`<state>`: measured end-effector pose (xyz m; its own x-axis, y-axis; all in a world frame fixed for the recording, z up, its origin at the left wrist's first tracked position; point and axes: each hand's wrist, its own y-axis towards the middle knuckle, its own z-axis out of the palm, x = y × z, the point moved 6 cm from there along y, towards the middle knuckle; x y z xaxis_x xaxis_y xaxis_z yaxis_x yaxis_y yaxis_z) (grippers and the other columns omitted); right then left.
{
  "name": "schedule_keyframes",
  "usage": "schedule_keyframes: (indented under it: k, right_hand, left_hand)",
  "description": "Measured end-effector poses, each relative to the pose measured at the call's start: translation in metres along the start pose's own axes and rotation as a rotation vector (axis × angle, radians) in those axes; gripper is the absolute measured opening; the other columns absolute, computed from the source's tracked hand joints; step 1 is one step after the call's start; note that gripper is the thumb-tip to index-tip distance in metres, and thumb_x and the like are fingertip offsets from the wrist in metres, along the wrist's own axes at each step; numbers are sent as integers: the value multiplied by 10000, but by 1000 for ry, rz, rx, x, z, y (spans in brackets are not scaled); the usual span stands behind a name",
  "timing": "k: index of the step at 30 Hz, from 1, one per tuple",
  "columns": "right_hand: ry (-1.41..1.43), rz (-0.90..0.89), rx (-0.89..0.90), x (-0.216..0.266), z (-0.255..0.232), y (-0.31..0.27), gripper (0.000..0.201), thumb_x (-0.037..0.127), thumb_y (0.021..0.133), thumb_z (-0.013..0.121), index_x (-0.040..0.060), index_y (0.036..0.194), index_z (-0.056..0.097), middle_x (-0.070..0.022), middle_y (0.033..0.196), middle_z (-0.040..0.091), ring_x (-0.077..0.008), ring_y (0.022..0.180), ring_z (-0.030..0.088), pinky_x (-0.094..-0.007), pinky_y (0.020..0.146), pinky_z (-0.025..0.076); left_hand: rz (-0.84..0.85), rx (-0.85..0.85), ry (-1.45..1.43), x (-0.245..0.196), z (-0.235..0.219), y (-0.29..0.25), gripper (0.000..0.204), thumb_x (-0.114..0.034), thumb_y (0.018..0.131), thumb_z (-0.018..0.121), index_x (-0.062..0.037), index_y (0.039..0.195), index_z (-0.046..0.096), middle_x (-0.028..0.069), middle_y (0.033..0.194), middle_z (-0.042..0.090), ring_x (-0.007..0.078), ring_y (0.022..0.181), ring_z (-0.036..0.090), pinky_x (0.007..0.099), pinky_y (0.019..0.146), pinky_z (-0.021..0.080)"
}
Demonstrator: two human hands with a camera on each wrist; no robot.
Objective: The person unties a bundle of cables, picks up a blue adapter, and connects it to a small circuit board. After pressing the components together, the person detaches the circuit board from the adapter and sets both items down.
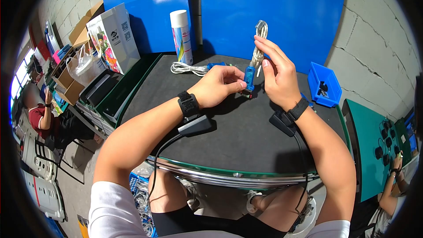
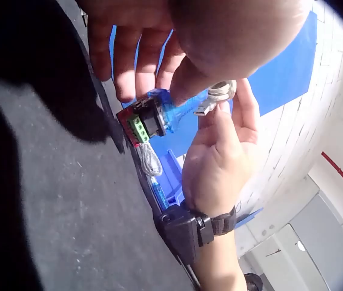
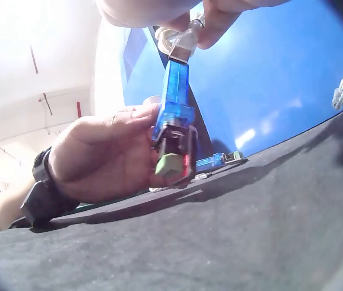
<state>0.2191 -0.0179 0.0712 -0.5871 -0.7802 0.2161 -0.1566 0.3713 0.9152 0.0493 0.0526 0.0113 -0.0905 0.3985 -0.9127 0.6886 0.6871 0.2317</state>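
My left hand (image 1: 214, 86) pinches the blue see-through connector (image 1: 250, 76) of a USB serial adapter cable between thumb and fingers, low over the mat. A green terminal block (image 2: 139, 129) is on the connector's lower end. Above it, my right hand (image 1: 281, 77) holds the cable's coiled pale cord (image 1: 259, 50), thumb on the near side and fingers behind. The silver USB plug (image 2: 204, 110) sticks out beside the right thumb. In the right wrist view the connector points downward, and its green block (image 3: 170, 165) faces the camera.
On the black-topped table (image 1: 229, 136), a spray can (image 1: 181, 39) stands behind another coiled cable (image 1: 189, 68). A blue bin (image 1: 324, 83) with small black parts sits at right. Blue panels (image 1: 273, 0) rise behind. Boxes (image 1: 114, 37) stand left; other people sit at both sides.
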Motion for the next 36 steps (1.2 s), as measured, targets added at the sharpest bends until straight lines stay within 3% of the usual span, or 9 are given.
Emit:
schedule_keyframes:
  k: [6, 11, 16, 24, 31, 36]
  right_hand:
    - [-1, 65, 54, -1, 3, -2, 424, -118, 941, 538, -32, 1329, 688, -216, 1449, 654, -393, 1265, 691, -435, 1067, 557]
    - [-19, 114, 70, -9, 6, -6, 417, -136, 909, 545, -18, 1275, 703, -203, 1426, 642, -394, 1186, 710, -437, 1014, 573]
    - [16, 217, 166, -15, 10, -11, 429, -145, 886, 545, -5, 1257, 710, -224, 1441, 619, -414, 1252, 672, -446, 1053, 553]
    - [-26, 340, 392, -43, 26, -30, 359, -76, 913, 613, 10, 1246, 717, -290, 1489, 573, -466, 1402, 569, -483, 1156, 494]
    - [-4, 340, 371, -45, 26, -30, 357, -36, 932, 651, 21, 1280, 708, -290, 1500, 569, -462, 1389, 578, -481, 1146, 499]
    - [-15, 326, 330, -39, 22, -26, 397, 2, 937, 691, 27, 1333, 685, -281, 1541, 534, -441, 1347, 614, -461, 1105, 534]
  left_hand:
    - [-10, -19, -39, 3, -4, 1, 135, -140, 1059, 724, -20, 1099, 680, -1, 963, 715, 66, 901, 650, 276, 857, 538]
    - [-29, 9, -46, 5, -3, 2, 149, -147, 1059, 724, -14, 1102, 674, -3, 913, 705, 77, 841, 650, 277, 800, 545]
    - [-58, 26, -65, 1, 0, 0, 163, -150, 1059, 730, -3, 1097, 669, -1, 857, 703, 81, 795, 660, 274, 765, 552]
    - [-36, -55, -88, -5, -1, -4, 415, -145, 1039, 766, 31, 1379, 604, -31, 814, 678, 50, 777, 628, 257, 736, 516]
    - [-19, -20, -77, -6, -1, -3, 421, -158, 1045, 764, 22, 1392, 609, -37, 808, 668, 37, 783, 609, 252, 747, 508]
    - [18, -77, -99, -6, -7, -2, 372, -156, 1069, 729, -2, 1389, 619, -19, 905, 706, 40, 821, 615, 247, 770, 510]
